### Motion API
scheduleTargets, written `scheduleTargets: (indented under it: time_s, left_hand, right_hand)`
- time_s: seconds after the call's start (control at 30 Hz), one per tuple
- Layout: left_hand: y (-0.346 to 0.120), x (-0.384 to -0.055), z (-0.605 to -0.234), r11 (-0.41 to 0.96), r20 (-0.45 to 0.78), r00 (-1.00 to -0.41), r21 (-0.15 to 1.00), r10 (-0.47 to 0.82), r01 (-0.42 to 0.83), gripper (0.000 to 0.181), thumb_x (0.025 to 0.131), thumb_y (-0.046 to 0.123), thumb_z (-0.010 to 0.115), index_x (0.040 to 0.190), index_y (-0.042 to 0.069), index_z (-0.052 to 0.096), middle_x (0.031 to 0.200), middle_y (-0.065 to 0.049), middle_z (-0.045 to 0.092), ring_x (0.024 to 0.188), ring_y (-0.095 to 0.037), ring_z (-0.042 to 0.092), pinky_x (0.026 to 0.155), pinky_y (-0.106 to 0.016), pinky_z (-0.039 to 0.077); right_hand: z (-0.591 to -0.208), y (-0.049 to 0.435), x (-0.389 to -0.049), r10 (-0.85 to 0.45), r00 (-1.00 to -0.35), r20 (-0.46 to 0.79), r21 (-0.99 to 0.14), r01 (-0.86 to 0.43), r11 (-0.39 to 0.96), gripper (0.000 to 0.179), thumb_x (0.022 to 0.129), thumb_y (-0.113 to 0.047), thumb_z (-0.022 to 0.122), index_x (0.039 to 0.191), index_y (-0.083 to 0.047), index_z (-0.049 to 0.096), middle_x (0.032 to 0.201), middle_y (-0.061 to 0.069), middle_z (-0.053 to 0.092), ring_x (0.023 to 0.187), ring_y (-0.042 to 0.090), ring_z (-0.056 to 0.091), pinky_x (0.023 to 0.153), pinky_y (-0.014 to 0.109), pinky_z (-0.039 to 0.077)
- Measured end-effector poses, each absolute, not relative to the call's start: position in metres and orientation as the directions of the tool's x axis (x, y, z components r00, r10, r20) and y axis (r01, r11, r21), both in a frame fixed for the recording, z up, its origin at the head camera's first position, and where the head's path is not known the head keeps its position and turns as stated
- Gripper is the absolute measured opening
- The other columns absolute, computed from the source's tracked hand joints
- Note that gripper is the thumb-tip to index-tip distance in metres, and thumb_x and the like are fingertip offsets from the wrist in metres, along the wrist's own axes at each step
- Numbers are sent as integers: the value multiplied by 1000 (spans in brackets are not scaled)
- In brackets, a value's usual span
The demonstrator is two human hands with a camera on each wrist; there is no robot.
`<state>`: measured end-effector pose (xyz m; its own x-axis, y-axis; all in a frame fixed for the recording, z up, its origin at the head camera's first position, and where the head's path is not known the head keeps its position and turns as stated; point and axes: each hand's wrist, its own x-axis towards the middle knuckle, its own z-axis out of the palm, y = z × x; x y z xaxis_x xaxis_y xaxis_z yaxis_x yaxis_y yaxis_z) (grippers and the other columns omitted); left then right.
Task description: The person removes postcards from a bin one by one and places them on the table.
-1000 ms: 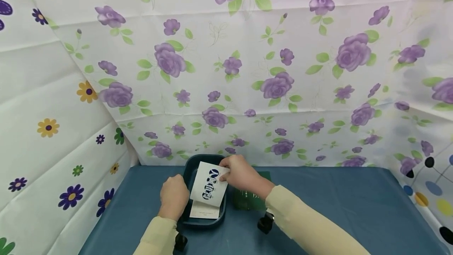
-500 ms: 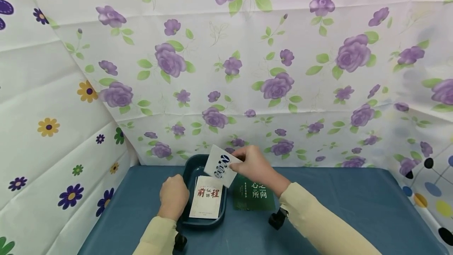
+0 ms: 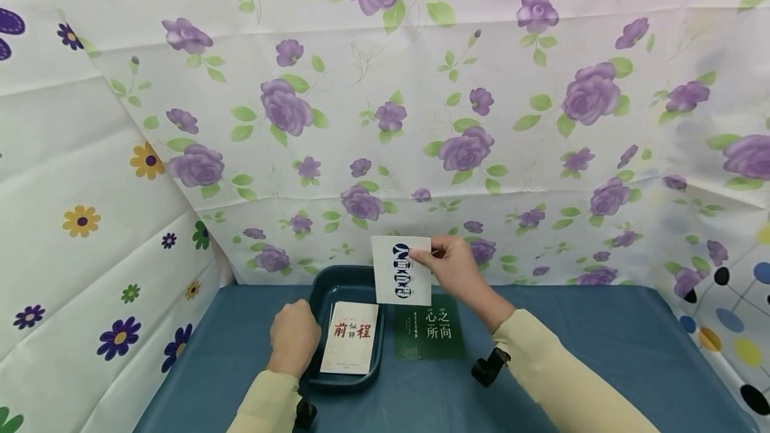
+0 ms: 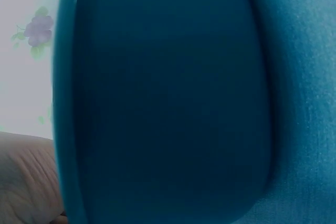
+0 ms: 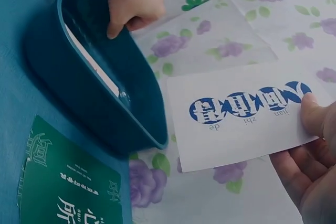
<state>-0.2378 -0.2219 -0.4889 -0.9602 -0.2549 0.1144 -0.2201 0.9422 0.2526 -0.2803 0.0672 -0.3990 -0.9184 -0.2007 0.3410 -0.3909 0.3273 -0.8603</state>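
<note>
My right hand [image 3: 455, 267] pinches a white card [image 3: 387, 271] with blue lettering, thumb on its printed face. It is held upright above the table, to the right of the dark teal bin [image 3: 314, 286]. My left hand [image 3: 295, 337] grips the bin's left rim, its thumb over the inside in the right wrist view. In the bin lies a white card with red characters [image 3: 351, 346], seemingly on top of others. A green card [image 3: 430, 339] with white characters lies on the table just right of the bin. The left wrist view mostly shows the bin's outer wall [image 4: 168, 98].
A blue cloth covers the table [image 3: 571, 353]. Behind it hangs a white sheet with purple flowers [image 3: 391, 152], and another floral sheet [image 3: 90, 266] hangs on the left. Black wrist cameras [image 3: 490, 367] sit below both sleeves.
The white card in my right hand has lifted out of the bin, moving up and right. It has uncovered the red-lettered card and the green card. My left hand stays on the rim.
</note>
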Motion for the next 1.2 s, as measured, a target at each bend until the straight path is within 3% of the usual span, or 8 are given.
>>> scheduleTargets:
  time_s: [0.2,0.4,0.53,0.63,0.77,0.9,1.2]
  left_hand:
    - [-223,-237,-491,942,120,-959,254,-256,-219,7,78,4,63,78,-1,67,72,-19,66,58,-31,63,42,-42,44]
    - [-224,-237,-491,936,130,-958,282,-257,-213,6,78,3,63,77,-2,66,73,-20,67,60,-31,64,44,-43,45]
    - [-225,-237,-489,929,127,-958,305,-259,-211,5,78,2,62,77,-2,66,74,-20,67,60,-30,64,44,-42,46]
    - [-225,-238,-487,929,131,-958,308,-256,-206,6,78,2,62,76,-1,66,74,-20,67,60,-31,64,44,-42,46]
    - [-225,-239,-488,930,124,-959,303,-255,-208,6,78,3,62,78,-1,66,76,-20,68,61,-34,64,45,-44,47]
    - [-225,-239,-487,930,117,-959,300,-258,-213,7,78,4,63,80,-2,67,78,-21,68,63,-35,65,46,-44,47]
    - [-224,-240,-487,927,101,-958,298,-267,-227,8,78,5,62,82,-1,67,80,-21,68,65,-36,65,47,-45,47]
  right_hand:
    - [-397,77,-282,-141,-924,356,-849,-382,365,20,82,-34,69,79,-16,72,73,4,71,60,20,64,52,35,50]
    - [-401,89,-288,-129,-944,304,-886,-330,325,26,84,-31,67,85,-5,69,77,15,70,63,26,67,57,41,54]
    - [-407,100,-294,-103,-966,237,-924,-257,284,32,88,-25,63,71,-2,51,63,17,57,66,28,69,58,43,55]
    - [-410,107,-297,-83,-975,208,-933,-223,283,33,89,-25,63,70,-3,46,63,16,57,68,25,70,57,41,55]
    - [-416,115,-299,-52,-985,167,-925,-175,337,28,84,-30,68,84,-2,68,79,17,70,63,22,68,57,39,55]
    - [-427,121,-301,2,-993,116,-930,-108,351,31,79,-35,73,86,-4,72,81,13,72,59,19,67,56,36,55]
    - [-453,137,-305,22,-999,44,-890,-29,455,24,83,-23,70,92,-1,72,80,15,72,59,18,67,51,34,52]
